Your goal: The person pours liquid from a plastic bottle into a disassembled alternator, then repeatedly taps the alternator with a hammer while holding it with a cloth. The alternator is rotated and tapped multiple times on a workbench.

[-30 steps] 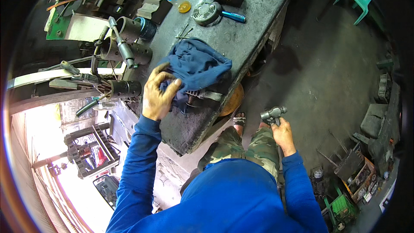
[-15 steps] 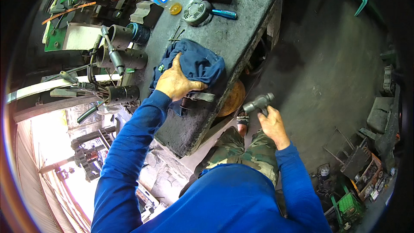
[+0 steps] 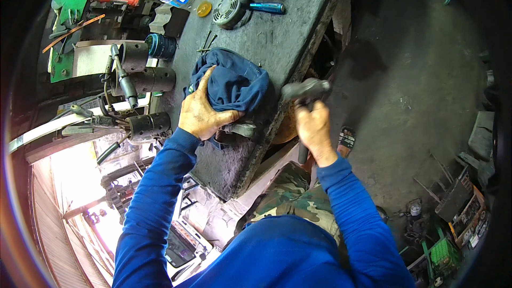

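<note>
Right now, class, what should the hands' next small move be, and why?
Probably ease the hammer in the right hand leftward over the bench: in this view it appears mostly to the right of the bench's edge, while the left hand is spread against the bundled blue cloth, apparently steadying it.

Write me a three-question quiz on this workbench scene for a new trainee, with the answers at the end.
1. Multiple choice: what does the right hand hold?
A) a clear plastic bottle
B) a grey metal hammer
C) a green metal plate

2. True or false: the left hand touches the crumpled dark-blue cloth bundle.

3. Fill in "touching" or "apart": the hammer and the cloth bundle are ____.

Key: 1. B; 2. True; 3. apart.
</note>
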`<control>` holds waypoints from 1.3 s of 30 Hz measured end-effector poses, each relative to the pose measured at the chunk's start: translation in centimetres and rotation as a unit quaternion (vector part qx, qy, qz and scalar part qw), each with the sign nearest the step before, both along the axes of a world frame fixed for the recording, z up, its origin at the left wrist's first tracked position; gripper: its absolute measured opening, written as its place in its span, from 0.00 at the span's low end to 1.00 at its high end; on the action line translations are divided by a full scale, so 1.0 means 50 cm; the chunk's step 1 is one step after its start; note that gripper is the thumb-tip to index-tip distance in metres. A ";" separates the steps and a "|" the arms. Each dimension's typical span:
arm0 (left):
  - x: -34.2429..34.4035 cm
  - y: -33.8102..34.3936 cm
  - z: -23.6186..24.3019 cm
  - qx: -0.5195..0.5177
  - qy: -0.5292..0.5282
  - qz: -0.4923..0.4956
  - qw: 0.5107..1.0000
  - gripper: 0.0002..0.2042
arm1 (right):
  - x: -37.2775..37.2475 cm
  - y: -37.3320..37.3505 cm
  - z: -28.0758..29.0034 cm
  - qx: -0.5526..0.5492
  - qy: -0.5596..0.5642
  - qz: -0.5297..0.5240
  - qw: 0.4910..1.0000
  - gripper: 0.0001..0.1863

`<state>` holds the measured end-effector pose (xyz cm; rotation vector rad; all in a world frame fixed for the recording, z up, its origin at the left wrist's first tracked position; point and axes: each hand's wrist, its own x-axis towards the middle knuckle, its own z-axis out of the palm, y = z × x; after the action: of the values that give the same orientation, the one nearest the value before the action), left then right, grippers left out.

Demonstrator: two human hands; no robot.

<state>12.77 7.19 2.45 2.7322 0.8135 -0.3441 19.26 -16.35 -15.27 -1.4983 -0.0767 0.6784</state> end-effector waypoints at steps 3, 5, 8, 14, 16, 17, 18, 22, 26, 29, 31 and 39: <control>0.005 0.000 0.004 -0.007 -0.007 -0.006 1.000 0.61 | -0.013 0.007 -0.006 0.056 -0.089 0.188 0.977 0.13; 0.006 0.002 0.003 -0.005 -0.010 -0.007 1.000 0.61 | -0.009 0.005 -0.021 0.084 -0.004 0.190 0.978 0.15; 0.004 0.004 0.001 0.004 -0.019 -0.024 1.000 0.61 | 0.001 -0.004 -0.045 0.063 0.030 -0.034 0.997 0.07; 0.004 0.004 -0.002 -0.032 -0.012 -0.017 0.999 0.61 | -0.012 -0.012 -0.062 0.040 -0.153 0.256 0.953 0.10; 0.005 0.003 -0.002 0.004 -0.012 0.000 1.000 0.60 | -0.020 -0.007 -0.067 0.039 -0.108 0.128 0.985 0.09; 0.005 0.004 0.001 0.002 -0.019 -0.010 1.000 0.60 | -0.019 -0.004 -0.071 -0.010 -0.049 0.067 0.997 0.08; 0.007 0.003 0.000 -0.002 -0.026 -0.024 0.999 0.60 | -0.024 -0.002 -0.073 -0.010 -0.024 -0.032 0.999 0.08; 0.008 0.004 0.004 0.008 -0.024 -0.015 1.000 0.60 | -0.017 0.001 -0.077 0.044 0.034 -0.076 0.996 0.06; 0.010 0.006 0.002 -0.011 -0.021 -0.030 0.999 0.60 | -0.004 -0.005 -0.057 0.002 -0.171 0.268 0.948 0.11; 0.010 0.008 -0.003 -0.001 -0.031 -0.047 0.998 0.60 | 0.005 -0.004 -0.041 0.026 -0.058 -0.059 0.996 0.08; 0.007 0.011 -0.003 0.004 -0.010 -0.042 0.999 0.60 | 0.006 0.004 -0.037 0.143 0.161 -0.207 0.954 0.06; 0.006 0.014 -0.007 0.018 -0.038 -0.055 0.998 0.60 | 0.001 0.020 -0.069 0.069 -0.113 -0.048 0.990 0.10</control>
<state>13.08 7.89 2.11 2.8120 0.6574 -0.2479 19.33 -15.34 -18.72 -1.4302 -0.2188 0.4162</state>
